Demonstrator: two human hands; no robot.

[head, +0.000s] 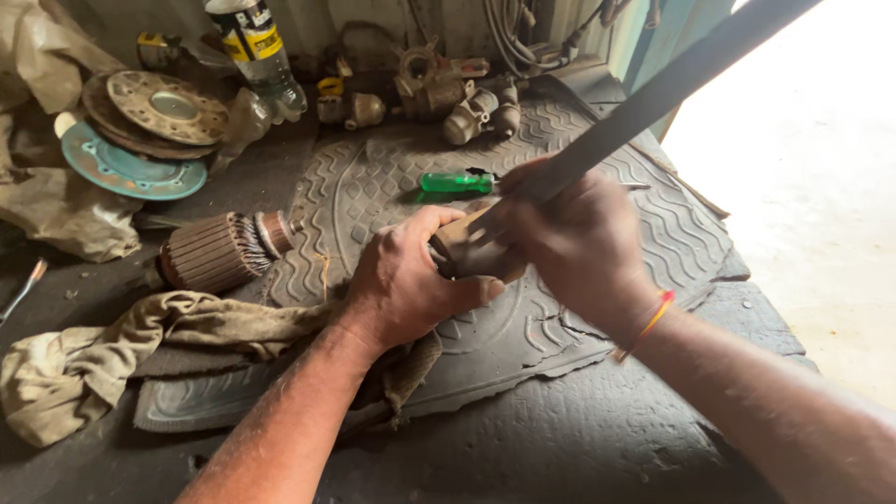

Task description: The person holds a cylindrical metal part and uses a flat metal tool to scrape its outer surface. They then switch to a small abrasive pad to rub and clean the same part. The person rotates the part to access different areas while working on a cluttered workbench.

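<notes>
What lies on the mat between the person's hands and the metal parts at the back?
In the head view, a green-handled screwdriver lies on the rubber mat there.

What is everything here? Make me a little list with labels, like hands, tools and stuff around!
Left hand: left hand grips a small brown metal part on the mat.
Right hand: right hand holds a long dark flat metal bar against that part.
Surface: grey wavy-patterned rubber mat, cracked at its edge.
Behind the hands: green-handled screwdriver.
Left side: ribbed brown motor armature, dirty beige rag, stacked round metal discs.
Back: clear plastic bottle with a yellow label, lying tilted.
</notes>
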